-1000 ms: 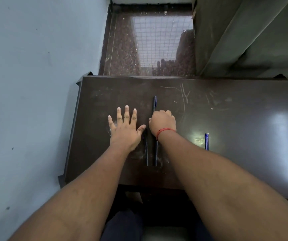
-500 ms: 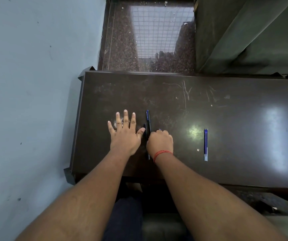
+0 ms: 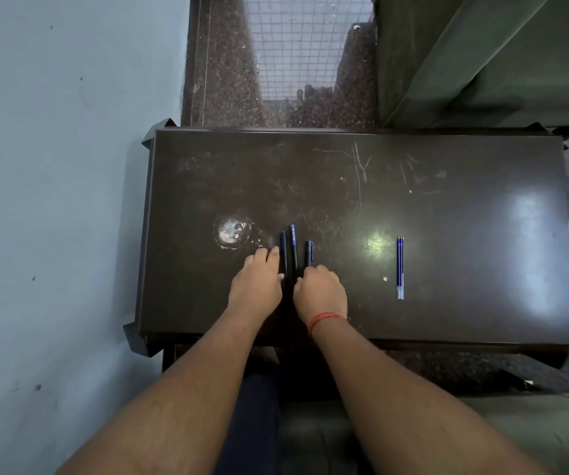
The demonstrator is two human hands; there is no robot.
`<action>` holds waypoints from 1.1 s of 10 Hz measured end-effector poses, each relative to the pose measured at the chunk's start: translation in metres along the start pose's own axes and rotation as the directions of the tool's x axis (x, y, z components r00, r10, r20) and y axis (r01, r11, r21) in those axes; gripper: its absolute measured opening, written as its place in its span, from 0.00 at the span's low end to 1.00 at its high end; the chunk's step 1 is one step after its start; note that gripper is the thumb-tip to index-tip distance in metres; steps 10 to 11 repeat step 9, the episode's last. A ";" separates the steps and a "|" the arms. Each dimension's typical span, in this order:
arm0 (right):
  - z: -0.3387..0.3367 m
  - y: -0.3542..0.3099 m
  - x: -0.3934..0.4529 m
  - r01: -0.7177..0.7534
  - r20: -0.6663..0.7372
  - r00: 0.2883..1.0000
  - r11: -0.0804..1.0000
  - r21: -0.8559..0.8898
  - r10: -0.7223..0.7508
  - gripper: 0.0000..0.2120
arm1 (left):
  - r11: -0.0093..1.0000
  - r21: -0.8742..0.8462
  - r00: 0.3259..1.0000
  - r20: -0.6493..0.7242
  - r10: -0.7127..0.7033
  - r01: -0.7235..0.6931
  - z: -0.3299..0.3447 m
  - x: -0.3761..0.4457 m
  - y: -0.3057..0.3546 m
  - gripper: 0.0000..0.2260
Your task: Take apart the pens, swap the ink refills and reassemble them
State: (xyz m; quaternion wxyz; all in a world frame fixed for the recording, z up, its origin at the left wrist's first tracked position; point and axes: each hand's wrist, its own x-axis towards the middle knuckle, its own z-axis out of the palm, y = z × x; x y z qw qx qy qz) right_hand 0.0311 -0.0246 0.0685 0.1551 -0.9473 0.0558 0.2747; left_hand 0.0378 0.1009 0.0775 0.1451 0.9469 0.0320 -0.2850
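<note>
Pens: three dark pen pieces lie side by side, lengthwise away from the person, near the front-middle of the dark worktop [image 3: 447, 186]. Left pen [image 3: 282, 250], middle pen [image 3: 293, 243] w/ blue print near its far end, right piece [image 3: 309, 252] shorter, w/ a clip. Left hand [image 3: 257, 281] lies palm down just left of them, fingers loosely curled, fingertips touching the left pen; not gripping anything visible. Right hand [image 3: 321, 289] is curled over the near end of the right piece, red thread [image 3: 324, 320] at the wrist; can't tell if it grips. Both hands hide the pens' near ends. Two blue refills [image 3: 400, 267] lie together well apart to the right, small white speck [image 3: 385, 279] beside them. Worn pale spot [image 3: 231, 232] left of pens. Blue wall [image 3: 63, 166] on left, speckled floor beyond
</note>
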 end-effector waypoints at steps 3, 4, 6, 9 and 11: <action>-0.007 0.003 0.034 -0.102 0.028 0.995 0.962 0.253 0.098 0.09 | 0.933 -0.302 0.980 0.018 -0.198 0.194 0.009 0.033 0.014 0.10; -0.009 -0.001 0.043 -0.107 0.040 0.994 0.960 0.259 0.100 0.08 | 0.928 -0.312 0.978 0.023 -0.207 0.203 0.011 0.041 0.017 0.09; -0.015 -0.001 0.042 -0.079 0.072 0.995 0.966 0.247 0.063 0.09 | 0.938 -0.291 0.981 0.032 -0.189 0.190 0.005 0.040 0.021 0.08; -0.080 0.019 0.014 0.097 -0.160 0.982 0.994 -0.047 -0.104 0.25 | 0.991 0.128 0.994 -0.105 -0.012 0.025 -0.050 0.005 0.048 0.29; -0.080 0.019 0.014 0.097 -0.160 0.982 0.994 -0.047 -0.104 0.25 | 0.991 0.128 0.994 -0.105 -0.012 0.025 -0.050 0.005 0.048 0.29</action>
